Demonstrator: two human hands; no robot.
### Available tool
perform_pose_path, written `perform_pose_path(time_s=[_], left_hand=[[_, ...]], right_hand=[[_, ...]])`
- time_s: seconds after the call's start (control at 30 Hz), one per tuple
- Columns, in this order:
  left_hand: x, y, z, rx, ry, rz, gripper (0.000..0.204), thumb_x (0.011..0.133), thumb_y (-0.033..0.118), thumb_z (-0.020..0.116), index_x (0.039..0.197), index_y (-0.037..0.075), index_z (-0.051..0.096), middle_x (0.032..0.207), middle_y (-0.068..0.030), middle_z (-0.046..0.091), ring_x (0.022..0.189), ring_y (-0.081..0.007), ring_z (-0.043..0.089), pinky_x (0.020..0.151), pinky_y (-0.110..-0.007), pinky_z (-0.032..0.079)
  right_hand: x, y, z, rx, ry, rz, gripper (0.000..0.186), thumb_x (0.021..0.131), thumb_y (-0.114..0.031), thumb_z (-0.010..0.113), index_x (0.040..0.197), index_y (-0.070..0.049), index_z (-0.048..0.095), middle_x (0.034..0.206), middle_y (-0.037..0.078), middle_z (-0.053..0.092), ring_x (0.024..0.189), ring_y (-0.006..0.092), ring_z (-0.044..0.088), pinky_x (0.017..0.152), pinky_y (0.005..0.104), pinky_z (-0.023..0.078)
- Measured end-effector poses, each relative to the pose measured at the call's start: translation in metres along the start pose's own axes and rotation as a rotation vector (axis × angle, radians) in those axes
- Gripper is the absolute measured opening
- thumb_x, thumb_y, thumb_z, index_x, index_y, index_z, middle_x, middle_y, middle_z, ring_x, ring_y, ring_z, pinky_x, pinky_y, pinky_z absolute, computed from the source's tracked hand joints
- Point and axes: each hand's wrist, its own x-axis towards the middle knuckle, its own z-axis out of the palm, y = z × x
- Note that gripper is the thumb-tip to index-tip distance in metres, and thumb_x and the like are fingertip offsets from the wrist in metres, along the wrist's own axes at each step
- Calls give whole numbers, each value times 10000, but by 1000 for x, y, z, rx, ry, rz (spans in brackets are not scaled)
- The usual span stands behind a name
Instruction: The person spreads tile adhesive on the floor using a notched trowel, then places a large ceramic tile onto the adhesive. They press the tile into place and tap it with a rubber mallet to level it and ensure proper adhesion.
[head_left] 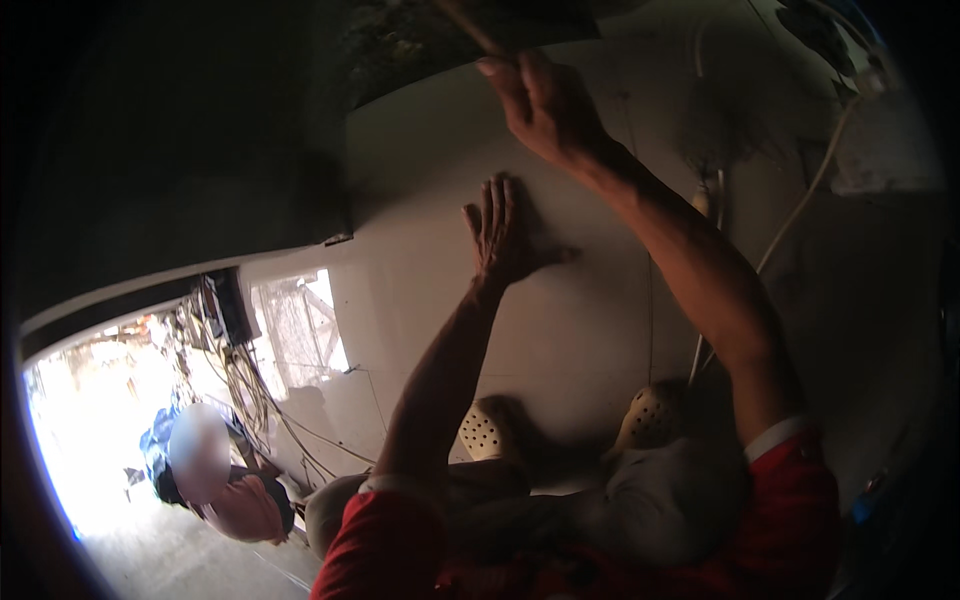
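Observation:
My left hand (505, 230) rests with fingers stretched and thumb out on a smooth, pale tiled surface (400, 200) with thin seams. Above it to the right, my right hand (545, 115) is closed around a long, slim brownish handle (465, 22), which runs up out of the frame, so its far end is hidden. My feet, in pale perforated clogs (480, 435), stand on the tiles below, between my forearms in red short sleeves.
A person (240, 505) in pink is at the lower left by a bright opening (75, 420) and tangled cables (250, 370). A dark overhanging edge (190, 250) spans the upper left. A white cord (810, 195) and a thin pipe (718, 210) lie at the right.

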Motion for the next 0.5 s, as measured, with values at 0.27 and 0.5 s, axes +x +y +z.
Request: perform_pose_path(time_s=[0.27,0.5], left_hand=[[16,-20,-7,57,-69,-85,1622,541,885,802,1672,17,28,1751,-216,0,1630,-353,-50,1263,-684,13],[18,-24,-4,20,-47,-81,1627,537,885,802,1671,13,28,1753,-202,11,1630,-342,-62,1264,-679,-12]], right_hand=[[-17,40,23,-204,-307,164,387,1076,-369,584,1104,12,650,759,220,675,646,396,668,599,491,514],[20,1,35,-1,-105,-23,356,1090,-324,570,1197,4,657,786,193,695,683,328,696,617,409,531]])
